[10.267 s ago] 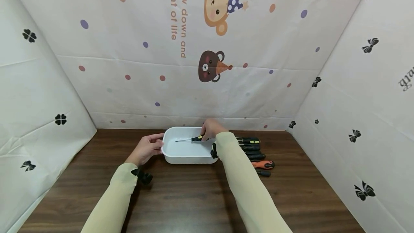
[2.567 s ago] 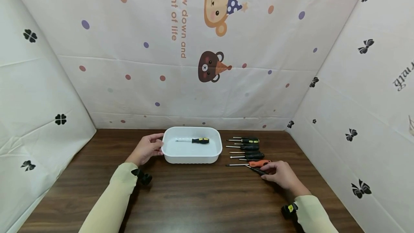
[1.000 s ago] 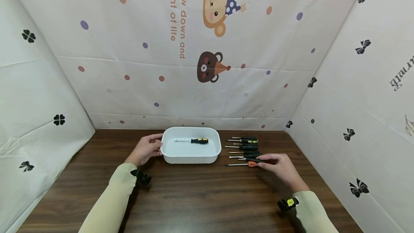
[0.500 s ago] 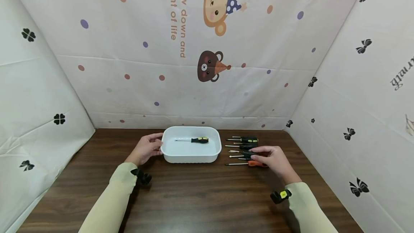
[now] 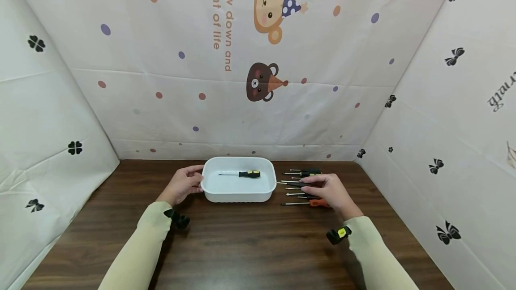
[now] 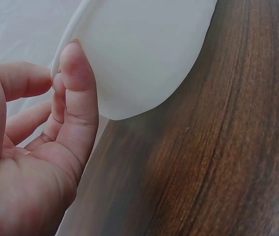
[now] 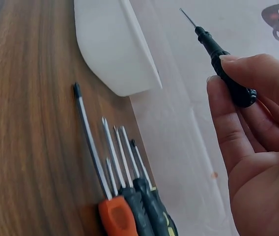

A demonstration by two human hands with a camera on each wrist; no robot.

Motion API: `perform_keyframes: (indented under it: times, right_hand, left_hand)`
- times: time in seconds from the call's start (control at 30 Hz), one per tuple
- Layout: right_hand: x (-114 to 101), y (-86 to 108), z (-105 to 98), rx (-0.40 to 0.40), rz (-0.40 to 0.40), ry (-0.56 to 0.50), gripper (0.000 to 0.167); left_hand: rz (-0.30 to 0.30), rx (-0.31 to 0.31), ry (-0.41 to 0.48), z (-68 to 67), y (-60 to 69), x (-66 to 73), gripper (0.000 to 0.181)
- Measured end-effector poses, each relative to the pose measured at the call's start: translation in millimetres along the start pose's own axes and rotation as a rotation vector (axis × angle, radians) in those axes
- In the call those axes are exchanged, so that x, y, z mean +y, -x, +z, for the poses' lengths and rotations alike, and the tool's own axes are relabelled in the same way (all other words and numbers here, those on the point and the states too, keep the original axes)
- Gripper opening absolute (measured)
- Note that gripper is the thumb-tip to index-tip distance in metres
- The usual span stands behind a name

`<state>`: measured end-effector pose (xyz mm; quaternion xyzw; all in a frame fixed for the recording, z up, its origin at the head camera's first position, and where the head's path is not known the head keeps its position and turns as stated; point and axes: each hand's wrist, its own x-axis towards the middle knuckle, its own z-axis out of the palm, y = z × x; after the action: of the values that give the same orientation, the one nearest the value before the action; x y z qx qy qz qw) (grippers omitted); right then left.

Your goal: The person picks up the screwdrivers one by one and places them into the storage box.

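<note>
Just beside the white tray (image 5: pixel 238 198), the right hand (image 5: pixel 330 191) pinched a black screwdriver (image 7: pixel 217 55).
If carried low, its tip (image 7: pixel 182 11) risked snagging the rim (image 5: pixel 242 158) the left hand (image 5: pixel 182 185) gripped.

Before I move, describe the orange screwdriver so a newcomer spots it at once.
On the brown table, find the white tray, then the row of screwdrivers to its right in the head view. The orange screwdriver lies at the row's near end, shaft pointing left. Its orange handle sets it apart: neighbouring handles look mostly black.
</note>
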<state>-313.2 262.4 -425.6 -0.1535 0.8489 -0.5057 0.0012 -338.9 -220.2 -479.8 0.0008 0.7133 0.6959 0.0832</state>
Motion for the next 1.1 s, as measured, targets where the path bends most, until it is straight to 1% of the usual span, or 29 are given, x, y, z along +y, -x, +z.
perform_keyframes:
  times: [0.17,0.3,0.4,0.5,0.6,0.7,0.83,0.93,1.07,1.1]
  right_hand:
    - [-5.0,-10.3,6.9,-0.022,-0.052,0.052,0.030]
    - [-11.6,-17.2,12.2,-0.046,-0.066,0.092,0.028]
    - [-21.9,-20.0,16.6,-0.070,-0.054,0.080,0.029]
    - [-37.0,-19.8,20.2,-0.089,-0.039,0.048,0.032]
    - [-49.5,-19.3,23.2,-0.096,-0.030,0.023,0.031]
    - [-54.2,-21.4,27.0,-0.097,-0.027,0.017,0.029]
    - [-53.5,-28.2,33.6,-0.091,-0.036,0.040,0.027]
    - [-39.5,-39.5,39.4,-0.076,-0.048,0.048,0.024]
    - [-22.0,-54.4,47.8,-0.067,-0.042,0.019,0.022]
    - [-22.0,-56.2,49.8,-0.070,-0.037,0.012,0.022]
  left_hand:
    - [-0.014,-0.010,0.004,-0.3,0.9,2.0,0.057]
    - [-0.015,-0.024,0.003,1.9,6.9,9.8,0.058]
    - [-0.014,-0.029,0.000,4.4,13.4,17.4,0.058]
    - [-0.014,-0.030,0.002,6.0,17.8,21.8,0.059]
    - [-0.011,-0.029,0.001,6.6,18.9,22.5,0.059]
    - [-0.012,-0.027,0.000,6.6,18.5,21.6,0.059]
    - [-0.020,-0.020,-0.003,6.3,18.4,21.3,0.059]
    - [-0.025,-0.020,-0.005,5.8,16.9,20.2,0.059]
    - [-0.024,-0.013,-0.001,2.4,7.6,9.9,0.059]
    - [-0.023,-0.010,-0.002,1.7,5.2,7.1,0.059]
